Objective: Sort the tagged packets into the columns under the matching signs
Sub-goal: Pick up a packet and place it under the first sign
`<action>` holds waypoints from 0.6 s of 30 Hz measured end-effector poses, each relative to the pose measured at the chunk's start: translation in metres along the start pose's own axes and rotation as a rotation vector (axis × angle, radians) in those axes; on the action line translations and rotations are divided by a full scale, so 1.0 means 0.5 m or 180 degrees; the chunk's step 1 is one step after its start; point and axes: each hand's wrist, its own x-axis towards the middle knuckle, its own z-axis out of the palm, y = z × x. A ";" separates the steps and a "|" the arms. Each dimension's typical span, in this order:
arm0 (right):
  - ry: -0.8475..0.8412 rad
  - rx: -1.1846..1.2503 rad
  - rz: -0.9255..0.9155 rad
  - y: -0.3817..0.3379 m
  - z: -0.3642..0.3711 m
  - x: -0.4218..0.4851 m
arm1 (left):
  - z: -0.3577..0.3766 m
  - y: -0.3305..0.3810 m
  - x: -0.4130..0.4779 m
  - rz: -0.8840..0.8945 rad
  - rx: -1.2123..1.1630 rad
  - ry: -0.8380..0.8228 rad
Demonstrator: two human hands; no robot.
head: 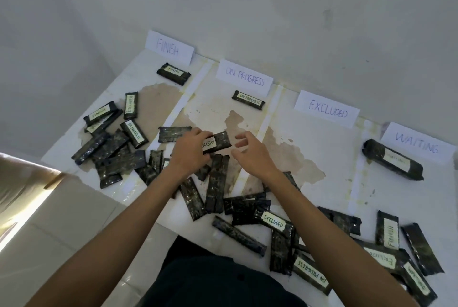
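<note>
Fingers of the left hand (189,150) pinch a dark packet (218,142) tagged FINISH, held over the ON PROGRESS column; the right hand (250,153) hovers just right of it, loosely open, empty; both forearms reach forward; far signs read FINISH (169,48), ON PROGRESS (244,78), EXCLUDED (327,109), WAITING (417,146).

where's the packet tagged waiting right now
In the head view, the waiting packet lies far right on the mat, just under the WAITING sign, alone in that column and well away from both hands.
</note>
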 end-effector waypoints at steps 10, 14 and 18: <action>-0.0116 -0.0438 -0.0542 -0.107 0.095 0.089 | -0.117 -0.185 0.089 0.0003 0.0638 0.0268; -0.0049 -0.0560 -0.0606 -0.147 0.136 0.174 | -0.163 -0.275 0.173 -0.0138 0.0880 0.0353; -0.0035 -0.0617 -0.0587 -0.167 0.180 0.260 | -0.183 -0.380 0.266 -0.0044 0.0964 0.0464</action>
